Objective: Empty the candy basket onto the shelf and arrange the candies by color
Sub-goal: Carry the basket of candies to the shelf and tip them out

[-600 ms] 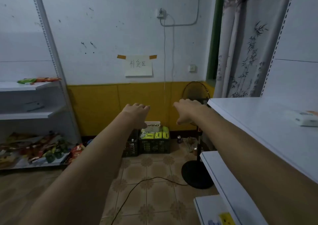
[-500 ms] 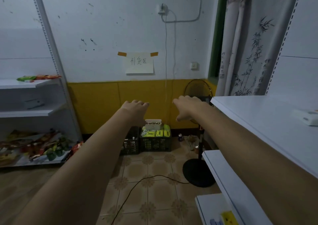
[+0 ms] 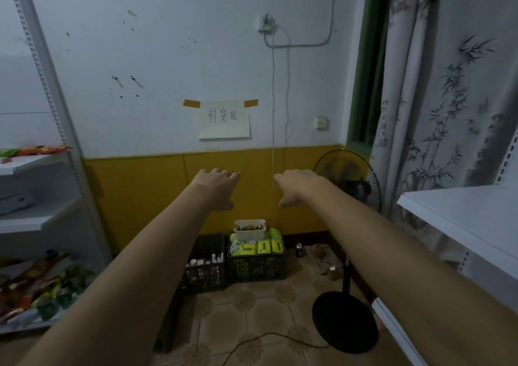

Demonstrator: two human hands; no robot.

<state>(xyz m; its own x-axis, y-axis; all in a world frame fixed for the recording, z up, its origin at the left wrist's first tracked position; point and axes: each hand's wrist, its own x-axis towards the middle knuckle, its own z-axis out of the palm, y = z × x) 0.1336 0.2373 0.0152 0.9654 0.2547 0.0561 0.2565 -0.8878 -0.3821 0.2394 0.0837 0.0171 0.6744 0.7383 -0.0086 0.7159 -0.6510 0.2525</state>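
A small white candy basket (image 3: pixel 250 230) holding brownish and gold candies sits on top of a black crate (image 3: pixel 256 264) by the far wall. Both my arms stretch forward in the air. My left hand (image 3: pixel 217 187) and my right hand (image 3: pixel 297 186) hang palm down with relaxed fingers, holding nothing, above and short of the basket. A white shelf (image 3: pixel 459 214) stands at my right.
A second black crate (image 3: pixel 203 267) stands left of the first. A standing fan (image 3: pixel 346 253) with a round black base is on the right, its cord across the tiled floor. A shelf rack (image 3: pixel 42 225) with snack packs stands on the left. Cans lie near the wall.
The view has come closer to the wall and turned left, so the right shelf shows less. Both hands stay outstretched and have risen slightly in the picture.
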